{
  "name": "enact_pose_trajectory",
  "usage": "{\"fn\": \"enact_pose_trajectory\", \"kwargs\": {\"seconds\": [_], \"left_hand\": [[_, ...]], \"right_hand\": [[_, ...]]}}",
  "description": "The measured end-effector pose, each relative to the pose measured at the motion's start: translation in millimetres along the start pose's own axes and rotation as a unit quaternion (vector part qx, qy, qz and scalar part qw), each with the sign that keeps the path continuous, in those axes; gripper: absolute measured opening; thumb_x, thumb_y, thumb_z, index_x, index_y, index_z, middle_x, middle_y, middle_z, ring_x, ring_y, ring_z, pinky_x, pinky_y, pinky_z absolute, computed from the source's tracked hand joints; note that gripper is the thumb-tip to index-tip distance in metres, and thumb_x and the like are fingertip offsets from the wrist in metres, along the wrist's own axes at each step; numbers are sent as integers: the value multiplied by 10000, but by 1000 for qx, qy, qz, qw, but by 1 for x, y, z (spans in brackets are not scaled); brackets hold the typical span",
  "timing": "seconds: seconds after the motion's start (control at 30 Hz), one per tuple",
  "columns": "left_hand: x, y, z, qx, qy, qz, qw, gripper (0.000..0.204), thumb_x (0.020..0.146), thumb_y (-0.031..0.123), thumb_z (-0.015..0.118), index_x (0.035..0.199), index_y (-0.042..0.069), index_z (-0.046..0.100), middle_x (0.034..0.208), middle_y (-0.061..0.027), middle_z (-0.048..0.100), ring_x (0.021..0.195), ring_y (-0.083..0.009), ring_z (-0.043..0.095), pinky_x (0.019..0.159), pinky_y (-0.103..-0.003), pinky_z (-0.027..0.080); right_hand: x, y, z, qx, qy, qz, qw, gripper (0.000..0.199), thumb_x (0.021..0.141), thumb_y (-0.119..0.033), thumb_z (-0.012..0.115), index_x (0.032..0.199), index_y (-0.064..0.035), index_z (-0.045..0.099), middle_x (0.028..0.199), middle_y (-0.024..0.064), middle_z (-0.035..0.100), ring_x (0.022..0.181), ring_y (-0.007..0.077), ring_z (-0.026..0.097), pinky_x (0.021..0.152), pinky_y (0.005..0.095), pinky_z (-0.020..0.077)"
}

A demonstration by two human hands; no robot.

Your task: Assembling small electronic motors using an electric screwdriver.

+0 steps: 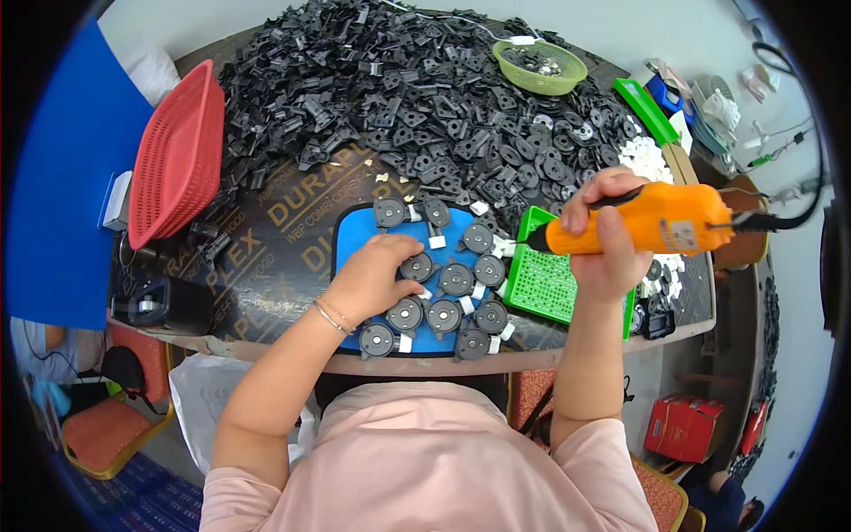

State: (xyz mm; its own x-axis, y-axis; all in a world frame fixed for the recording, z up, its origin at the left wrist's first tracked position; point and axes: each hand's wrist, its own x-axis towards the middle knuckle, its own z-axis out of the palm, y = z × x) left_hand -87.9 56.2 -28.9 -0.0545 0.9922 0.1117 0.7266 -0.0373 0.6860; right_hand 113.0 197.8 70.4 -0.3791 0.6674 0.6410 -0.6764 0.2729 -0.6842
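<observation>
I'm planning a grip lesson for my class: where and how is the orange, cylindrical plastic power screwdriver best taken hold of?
Likely around its orange barrel, behind the black nose, from the person's near side, as the right hand does: the rounded barrel lies crosswise, its thin bit pointing left and black cable leaving at right.

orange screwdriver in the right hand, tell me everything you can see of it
The orange screwdriver has a thick, smooth, plastic-looking body, a pale label and a black nose. A dark cord runs from its right end. The right hand grips its front half, holding it roughly level, nose pointing left above the green tray. Whether its bit touches anything is unclear.
</observation>
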Motion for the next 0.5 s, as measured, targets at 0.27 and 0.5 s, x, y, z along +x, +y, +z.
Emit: {"fn": "enact_pose_trajectory", "kwargs": {"seconds": [0.27,0.5], "left_hand": [[3,3,0,-1,-8,-17,1000,512,631,151,779,1093,30,595,1135,-111,591,1086,-300,518,931,-363,427],[4,4,-1,6,-8,-13,1000,507,633,154,777,1087,21,595,1131,-114,594,1080,-294,526,938,-359,421]], "right_hand": [[-35,8,-45,-168,126,46,977,211,762,33,606,949,-6,514,808,84,526,609,139,536,571,261,455],[-36,12,-48,-179,104,43,977,192,782,38,564,960,1,502,834,95,492,593,155,510,568,281,443]]}}
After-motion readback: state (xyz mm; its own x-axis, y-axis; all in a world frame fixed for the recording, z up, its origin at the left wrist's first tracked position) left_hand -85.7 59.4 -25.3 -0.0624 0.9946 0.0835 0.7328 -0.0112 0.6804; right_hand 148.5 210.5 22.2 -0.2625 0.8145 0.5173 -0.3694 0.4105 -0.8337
